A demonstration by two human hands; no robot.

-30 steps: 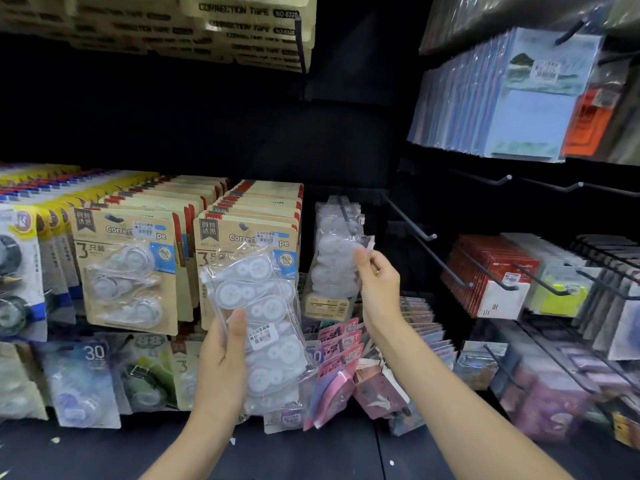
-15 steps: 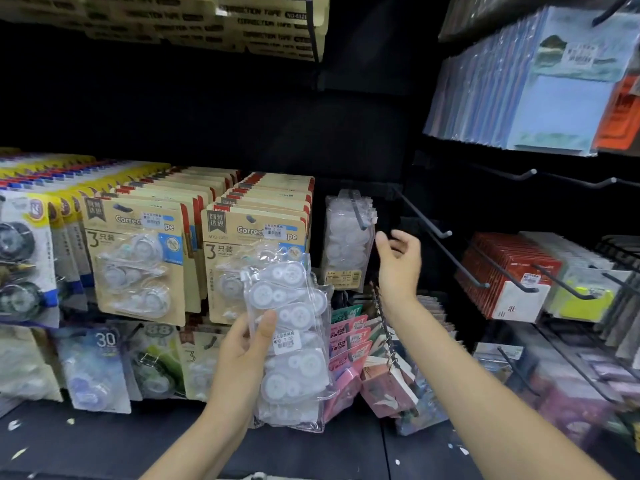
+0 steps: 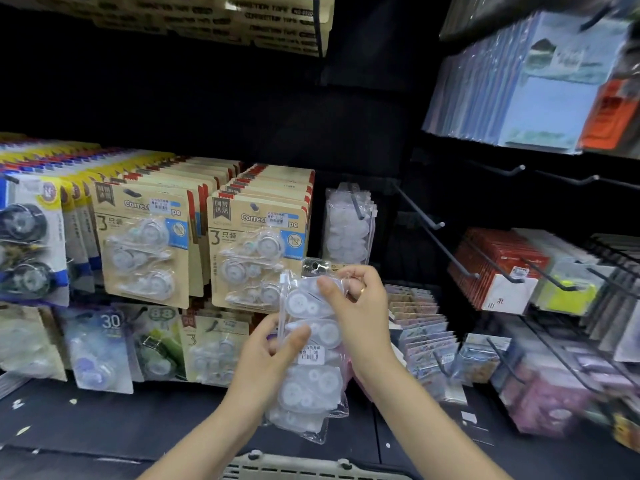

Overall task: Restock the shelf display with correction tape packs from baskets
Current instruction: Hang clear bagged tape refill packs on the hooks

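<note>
a: item, clear correction tape pack (image 3: 311, 358)?
b: held before the shelf (image 3: 104, 427), long axis vertical, hang-hole end up.
a: grip?
b: left hand (image 3: 266, 358) pinches its left edge; right hand (image 3: 360, 306) pinches its top.
a: nearby?
b: basket rim (image 3: 294, 469) below.

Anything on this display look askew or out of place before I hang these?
Small pale scraps litter the dark shelf base at lower left. Otherwise nothing stands out: the kraft-card correction tape packs hang straight, and both hands hold the clear bagged tape packs.
</note>
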